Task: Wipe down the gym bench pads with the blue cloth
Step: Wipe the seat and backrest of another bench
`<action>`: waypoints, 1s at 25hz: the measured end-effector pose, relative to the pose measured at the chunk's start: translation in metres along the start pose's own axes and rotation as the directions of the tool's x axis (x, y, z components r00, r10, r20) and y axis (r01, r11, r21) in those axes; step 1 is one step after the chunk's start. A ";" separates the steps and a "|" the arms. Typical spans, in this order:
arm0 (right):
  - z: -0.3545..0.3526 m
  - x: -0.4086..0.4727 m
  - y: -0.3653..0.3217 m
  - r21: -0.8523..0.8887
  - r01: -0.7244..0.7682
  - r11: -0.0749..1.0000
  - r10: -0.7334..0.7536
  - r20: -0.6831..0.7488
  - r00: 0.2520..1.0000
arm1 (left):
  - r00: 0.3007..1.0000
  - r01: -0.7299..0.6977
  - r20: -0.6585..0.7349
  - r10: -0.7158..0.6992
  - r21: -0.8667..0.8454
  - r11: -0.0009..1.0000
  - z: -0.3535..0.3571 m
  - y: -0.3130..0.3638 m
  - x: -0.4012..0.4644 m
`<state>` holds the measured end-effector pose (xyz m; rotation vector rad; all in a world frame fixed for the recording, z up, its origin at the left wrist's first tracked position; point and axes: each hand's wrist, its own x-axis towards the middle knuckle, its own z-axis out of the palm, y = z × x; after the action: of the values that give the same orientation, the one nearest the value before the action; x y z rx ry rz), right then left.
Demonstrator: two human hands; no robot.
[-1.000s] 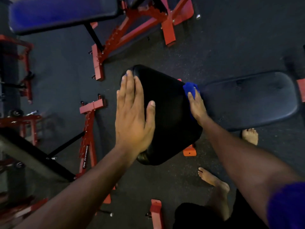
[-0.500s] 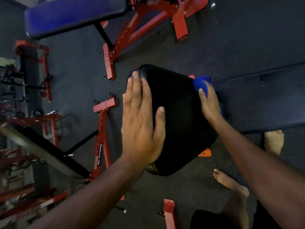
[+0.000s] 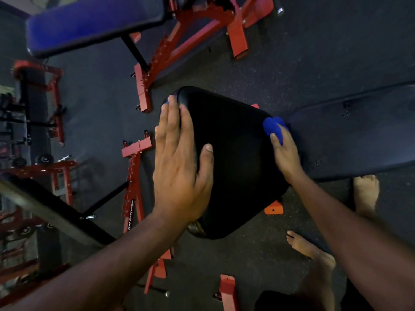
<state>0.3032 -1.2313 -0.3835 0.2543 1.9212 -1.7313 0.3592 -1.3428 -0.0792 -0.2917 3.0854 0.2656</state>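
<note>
A black seat pad (image 3: 233, 158) of a gym bench fills the middle of the head view. My left hand (image 3: 179, 162) rests flat on the pad's left edge, fingers straight and thumb spread onto the top. My right hand (image 3: 286, 153) holds the bunched blue cloth (image 3: 272, 127) against the pad's far right corner, where it meets the long black back pad (image 3: 354, 131) stretching off to the right. Part of the cloth is hidden under my fingers.
A blue-padded bench (image 3: 89, 21) on a red frame (image 3: 202, 30) stands at the top. Red frame legs (image 3: 132, 176) and a dark bench (image 3: 45, 205) crowd the left. My bare feet (image 3: 312, 250) stand on the dark rubber floor at lower right.
My right hand slid the blue cloth slightly along the pad's right corner. My left hand stayed flat on the left edge. The view shifted a little.
</note>
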 end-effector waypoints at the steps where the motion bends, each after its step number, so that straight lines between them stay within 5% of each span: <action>1: 0.002 0.011 -0.014 -0.012 0.039 0.999 -0.039 0.007 0.999 | 1.000 0.002 0.000 -0.002 -0.001 1.000 0.000 0.000 -0.001; 3: 0.004 0.041 -0.028 -0.043 0.072 0.996 -0.071 0.029 0.997 | 1.000 0.001 -0.006 -0.001 0.006 1.000 0.000 0.000 -0.001; 8: -0.015 0.071 0.011 -0.206 -0.192 0.960 0.216 0.102 0.971 | 1.000 -0.007 -0.016 0.007 0.030 1.000 0.001 0.000 0.000; 11: -0.033 0.046 0.022 -0.283 -0.155 0.947 0.186 0.087 0.979 | 1.000 -0.012 -0.010 0.012 0.003 1.000 0.000 -0.001 -0.001; 16: -0.050 -0.034 0.006 -0.100 0.052 0.994 -0.060 -0.079 0.995 | 1.000 0.004 0.010 -0.004 0.014 1.000 -0.002 -0.001 -0.001; 25: -0.011 -0.016 0.046 -0.048 -0.153 0.987 0.153 0.007 0.988 | 1.000 0.003 0.023 -0.004 0.047 0.999 -0.001 -0.002 0.000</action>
<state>0.3355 -1.2105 -0.4147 0.3644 1.8806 -1.5824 0.3600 -1.3449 -0.0785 -0.2902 3.0632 0.1944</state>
